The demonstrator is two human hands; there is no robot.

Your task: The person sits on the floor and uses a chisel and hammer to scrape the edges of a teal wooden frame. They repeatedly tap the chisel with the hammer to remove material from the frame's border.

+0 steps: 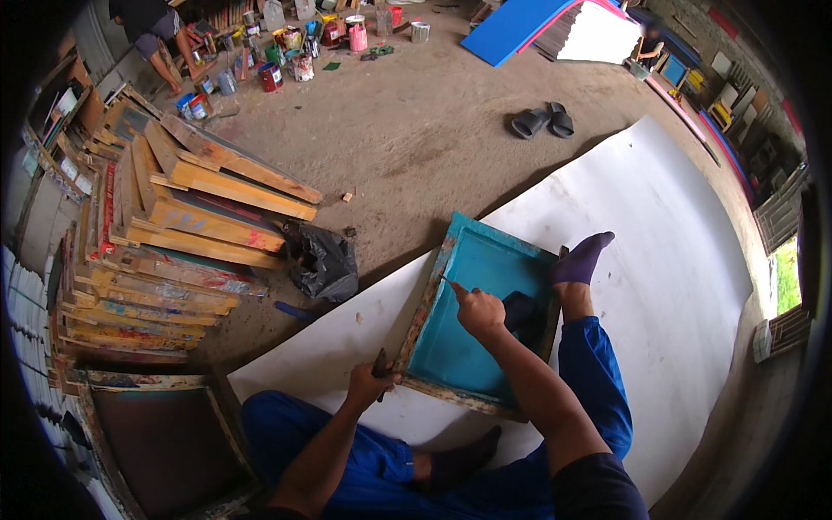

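Dusty workshop floor carries a white sheet [667,260]; on it lies a teal screen frame [477,312]. At its near corner the left hand [373,386] grips the wood; steadying there probably helps. Over its mesh, the right hand [479,312] pinches a thin tool [450,282].

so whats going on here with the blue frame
A person sits on a white sheet on the floor, working on a teal screen frame. The left hand steadies the frame's lower corner, holding a dark tool. The right hand presses a thin tool against the frame's left inner edge. A socked foot rests on its far side.
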